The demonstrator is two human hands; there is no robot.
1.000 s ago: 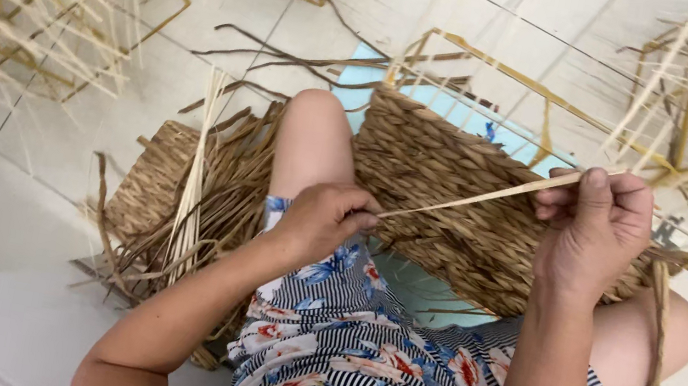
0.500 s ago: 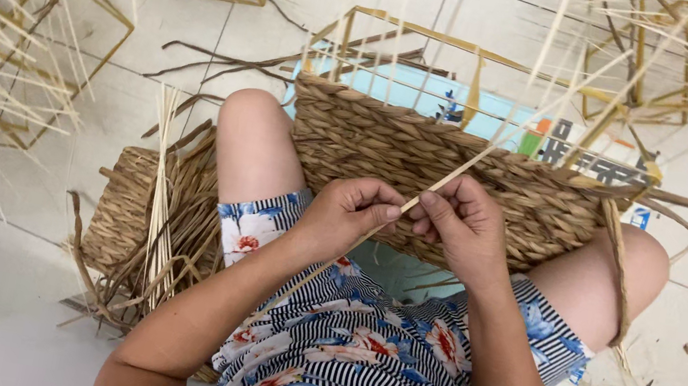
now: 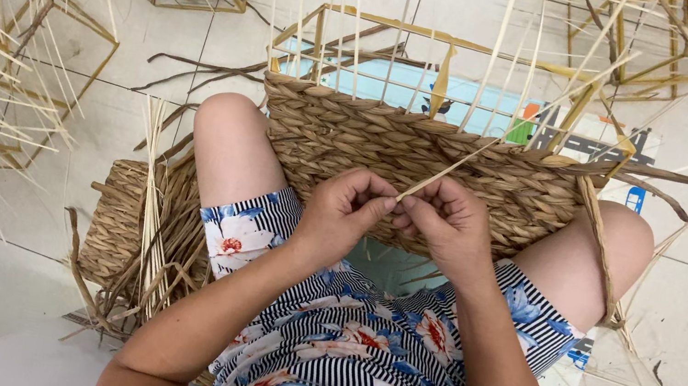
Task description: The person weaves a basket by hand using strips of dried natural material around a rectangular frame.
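Head view: left hand (image 3: pixel 345 212) and right hand (image 3: pixel 449 224), fingers curled, apparently both pinch one straw strip (image 3: pixel 450 169) against the woven basket (image 3: pixel 423 164).

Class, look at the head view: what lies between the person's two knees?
The half-woven basket spans the gap between the knees, its pale upright stakes rising above; the head view shows it.

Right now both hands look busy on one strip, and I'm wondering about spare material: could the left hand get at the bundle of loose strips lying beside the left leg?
Probably yes: the left hand has only the thigh between it and the bundle.
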